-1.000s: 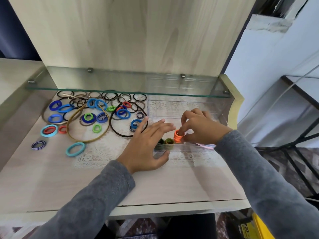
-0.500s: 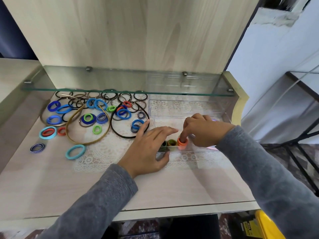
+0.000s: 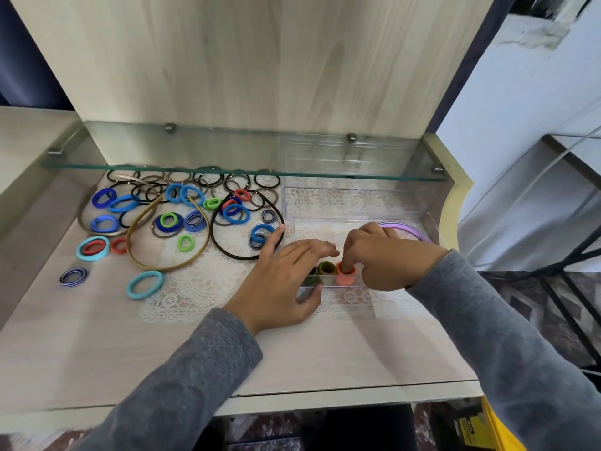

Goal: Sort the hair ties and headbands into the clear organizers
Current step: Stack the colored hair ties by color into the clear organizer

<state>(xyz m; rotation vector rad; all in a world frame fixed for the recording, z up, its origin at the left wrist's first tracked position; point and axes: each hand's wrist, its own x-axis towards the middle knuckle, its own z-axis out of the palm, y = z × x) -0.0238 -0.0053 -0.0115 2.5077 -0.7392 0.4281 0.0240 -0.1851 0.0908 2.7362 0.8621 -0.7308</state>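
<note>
Pinches the orange hair tie [image 3: 345, 277] with the right hand [image 3: 387, 258]: pointer tip down inside the ring, thumb just outside it, other fingers curled in. Lays the left hand [image 3: 283, 281] flat and loose over the front left corner of the near clear organizer [image 3: 341, 220], fingers straight and spread, thumb by the front wall, holding nothing.

Inside that box, along the front wall, three ties in a row, standing up and touching: a dark green hair tie [image 3: 310, 277] on the left, partly under the left hand, then an olive hair tie [image 3: 327, 267], then the orange one on the right. At the back right of the same box, a purple headband [image 3: 408, 229]. Just behind it, partly under the glass shelf [image 3: 195, 166], a second clear organizer [image 3: 351, 203].

Off to the left, on the lace mat [image 3: 201, 288] and the wooden desk [image 3: 97, 336], a big loose pile of hair ties [image 3: 232, 213]: blue, green, red, black. Among them, side by side, a gold headband [image 3: 169, 267] and a dark brown headband [image 3: 242, 256]. Closer to the front, a light blue hair tie [image 3: 144, 284] and a striped hair tie [image 3: 73, 276], a little apart from the pile.
</note>
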